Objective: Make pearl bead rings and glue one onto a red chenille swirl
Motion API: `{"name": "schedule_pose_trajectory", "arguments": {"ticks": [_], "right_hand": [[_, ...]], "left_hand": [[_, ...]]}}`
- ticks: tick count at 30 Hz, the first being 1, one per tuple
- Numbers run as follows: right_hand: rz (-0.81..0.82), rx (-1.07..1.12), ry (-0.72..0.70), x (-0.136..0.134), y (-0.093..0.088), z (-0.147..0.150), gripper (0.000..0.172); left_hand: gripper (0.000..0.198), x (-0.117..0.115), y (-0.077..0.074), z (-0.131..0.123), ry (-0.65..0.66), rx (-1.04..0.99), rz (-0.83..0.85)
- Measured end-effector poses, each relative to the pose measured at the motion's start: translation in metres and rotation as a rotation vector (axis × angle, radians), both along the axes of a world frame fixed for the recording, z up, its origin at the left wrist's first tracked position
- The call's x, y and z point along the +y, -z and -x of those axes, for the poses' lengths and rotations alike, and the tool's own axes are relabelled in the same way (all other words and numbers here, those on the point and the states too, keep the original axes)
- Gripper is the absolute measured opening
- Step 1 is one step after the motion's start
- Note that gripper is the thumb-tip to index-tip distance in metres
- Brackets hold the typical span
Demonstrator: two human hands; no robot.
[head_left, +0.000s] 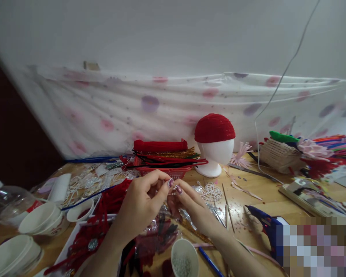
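My left hand (pixel 144 200) and my right hand (pixel 190 206) meet at the fingertips over the middle of the wooden table (pixel 265 196). Both pinch something very small between thumb and forefinger; I cannot make out what it is. Below the hands lie clear plastic bags (pixel 158 231) with red and black pieces. A small white cup of tiny beads (pixel 184 258) stands just below my right wrist. A strand of white pearl beads (pixel 210 191) lies right of the fingertips.
A red basket of pipe cleaners (pixel 164 159) and a white foam head with a red cap (pixel 214 144) stand behind. A blue glue gun (pixel 265 223) lies right. White bowls (pixel 42 219) and a red decorated piece on a tray (pixel 89 238) sit left.
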State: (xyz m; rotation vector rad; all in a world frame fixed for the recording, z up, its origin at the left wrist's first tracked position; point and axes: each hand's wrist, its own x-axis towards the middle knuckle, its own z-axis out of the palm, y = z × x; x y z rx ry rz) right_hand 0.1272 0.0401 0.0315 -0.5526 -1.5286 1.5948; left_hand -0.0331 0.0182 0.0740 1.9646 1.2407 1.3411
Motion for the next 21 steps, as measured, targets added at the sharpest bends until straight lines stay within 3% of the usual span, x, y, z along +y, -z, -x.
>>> {"name": "schedule_pose_trajectory", "arguments": {"ticks": [4, 9, 15, 18, 21], "right_hand": [[0.032, 0.139, -0.009, 0.004, 0.001, -0.002, 0.029], [-0.006, 0.176, -0.05, 0.005, -0.001, -0.004, 0.028], [0.083, 0.279, 0.105, 0.007, -0.003, 0.002, 0.032], [0.14, 0.385, 0.207, 0.008, -0.004, 0.003, 0.031], [0.287, 0.463, 0.178, 0.009, -0.004, 0.001, 0.026]], "left_hand": [[0.013, 0.0, -0.002, -0.002, 0.053, 0.027, 0.062], [0.011, -0.003, -0.002, -0.008, -0.012, 0.034, -0.036], [0.013, -0.006, 0.003, -0.011, -0.04, -0.013, 0.008], [0.011, -0.006, 0.007, -0.015, -0.084, 0.055, -0.037], [0.012, -0.007, 0.007, -0.019, -0.095, 0.119, -0.075]]}}
